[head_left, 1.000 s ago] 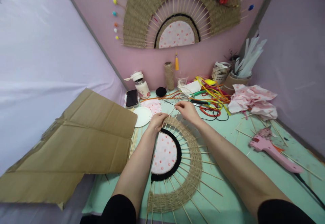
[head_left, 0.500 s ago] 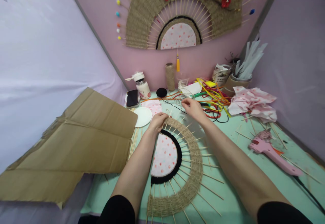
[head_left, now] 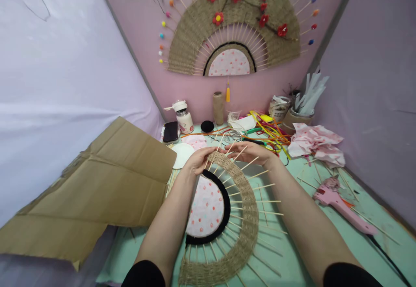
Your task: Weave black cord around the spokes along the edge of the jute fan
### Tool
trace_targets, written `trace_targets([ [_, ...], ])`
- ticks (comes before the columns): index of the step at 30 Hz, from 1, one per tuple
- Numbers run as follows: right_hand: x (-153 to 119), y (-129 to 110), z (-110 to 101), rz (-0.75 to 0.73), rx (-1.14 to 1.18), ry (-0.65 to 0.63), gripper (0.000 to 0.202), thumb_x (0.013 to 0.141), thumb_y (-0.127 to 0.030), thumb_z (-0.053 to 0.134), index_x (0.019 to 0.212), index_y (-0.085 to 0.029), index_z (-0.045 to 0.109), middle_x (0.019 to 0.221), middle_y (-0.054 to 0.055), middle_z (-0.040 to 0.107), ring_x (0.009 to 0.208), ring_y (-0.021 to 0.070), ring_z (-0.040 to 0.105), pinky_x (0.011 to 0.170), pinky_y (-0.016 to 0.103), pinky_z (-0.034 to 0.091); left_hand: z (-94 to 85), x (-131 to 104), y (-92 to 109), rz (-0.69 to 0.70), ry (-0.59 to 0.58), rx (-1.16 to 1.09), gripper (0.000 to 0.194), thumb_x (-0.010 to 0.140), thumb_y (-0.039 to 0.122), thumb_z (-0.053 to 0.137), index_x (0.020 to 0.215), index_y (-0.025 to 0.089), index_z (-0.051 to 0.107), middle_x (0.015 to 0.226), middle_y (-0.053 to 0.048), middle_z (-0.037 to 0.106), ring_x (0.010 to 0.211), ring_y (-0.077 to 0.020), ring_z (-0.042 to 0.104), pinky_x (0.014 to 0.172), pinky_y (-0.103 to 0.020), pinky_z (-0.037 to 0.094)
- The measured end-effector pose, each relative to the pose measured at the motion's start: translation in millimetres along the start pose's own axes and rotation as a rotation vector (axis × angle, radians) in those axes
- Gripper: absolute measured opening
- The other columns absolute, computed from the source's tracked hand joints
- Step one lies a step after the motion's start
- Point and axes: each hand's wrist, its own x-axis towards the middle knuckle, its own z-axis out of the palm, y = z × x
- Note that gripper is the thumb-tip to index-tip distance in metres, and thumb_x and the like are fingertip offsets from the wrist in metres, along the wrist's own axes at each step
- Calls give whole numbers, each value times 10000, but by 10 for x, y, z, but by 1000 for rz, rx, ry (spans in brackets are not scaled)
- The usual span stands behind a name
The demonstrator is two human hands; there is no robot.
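A half-round woven fan stands on its side, its sticks spreading to the right. Its centre is a white half-circle with pink dots, edged by a black band. My left hand is closed on the fan's far end, at the top of the woven band. Beside it my right hand reaches in behind the stick tips, its fingers stretched toward my left hand and partly covered by sticks. Whether it touches the sticks or holds any twine, I cannot tell.
Left lies a big cardboard sheet. A pink glue gun with loose sticks lies right. Crumpled dotted cloth, coloured strips, a bottle and a twine roll sit behind. A finished fan hangs above.
My right hand has moved down from beyond the fan to behind its upper sticks, its fingers now stretched out. The fan's far end looks lifted. My view has tilted up.
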Motion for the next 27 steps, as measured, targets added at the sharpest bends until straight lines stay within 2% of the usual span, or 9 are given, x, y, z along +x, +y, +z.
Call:
trace_targets([
  [3, -17, -60, 74, -67, 27, -3, 463, 713, -402, 688, 1105, -164, 625, 1165, 117, 616, 963, 176, 625, 757, 245, 491, 29, -86, 34, 17, -76, 5, 156, 775, 200, 601, 839, 83, 681, 852, -113, 697, 733, -147, 648, 733, -241, 490],
  [7, 54, -107, 237, -35, -73, 27, 331, 701, -311, 708, 986, -148, 667, 955, 78, 682, 847, 146, 638, 758, 254, 475, 109, -137, 9, -2, -132, -6, 175, 771, 184, 613, 884, 69, 681, 851, -118, 697, 741, -142, 644, 743, -236, 483],
  [12, 131, -125, 378, -112, -132, 143, 213, 647, -272, 737, 788, -147, 638, 721, 8, 652, 649, 111, 595, 644, 252, 451, 208, -189, 20, 35, -108, 20, 196, 758, 197, 641, 893, 61, 682, 825, -116, 697, 726, -140, 639, 720, -229, 481],
  [15, 99, -136, 357, -124, -100, 162, 204, 631, -270, 741, 714, -152, 597, 687, -11, 603, 602, 89, 542, 588, 228, 418, 227, -233, 59, 30, -90, 33, 201, 752, 217, 650, 894, 79, 681, 852, -120, 696, 754, -157, 642, 716, -243, 486],
  [18, 35, -148, 287, -107, -44, 115, 199, 634, -270, 732, 688, -149, 583, 708, -4, 573, 566, 68, 487, 518, 200, 372, 229, -268, 92, 21, -79, 22, 191, 750, 215, 643, 904, 107, 678, 883, -114, 693, 759, -163, 643, 707, -258, 491],
  [21, -35, -172, 196, -112, -25, 140, 200, 631, -276, 731, 690, -153, 583, 686, -8, 562, 507, 52, 428, 471, 193, 327, 229, -287, 116, -6, -58, -1, 184, 739, 215, 647, 901, 130, 665, 879, -98, 686, 768, -171, 648, 718, -282, 494],
  [24, -93, -211, 115, -86, -99, 168, 199, 634, -286, 732, 722, -154, 612, 660, -1, 586, 531, 71, 472, 516, 216, 370, 234, -292, 133, -28, -69, -31, 124, 729, 225, 650, 829, 153, 636, 885, -88, 680, 824, -201, 657, 729, -309, 497],
  [27, -141, -259, 70, -43, -224, 156, 218, 669, -325, 710, 770, -142, 650, 719, 30, 630, 596, 91, 527, 553, 223, 395, 241, -281, 139, -41, -69, -42, 94, 739, 243, 628, 762, 154, 610, 931, -93, 679, 863, -219, 658, 718, -310, 503],
])
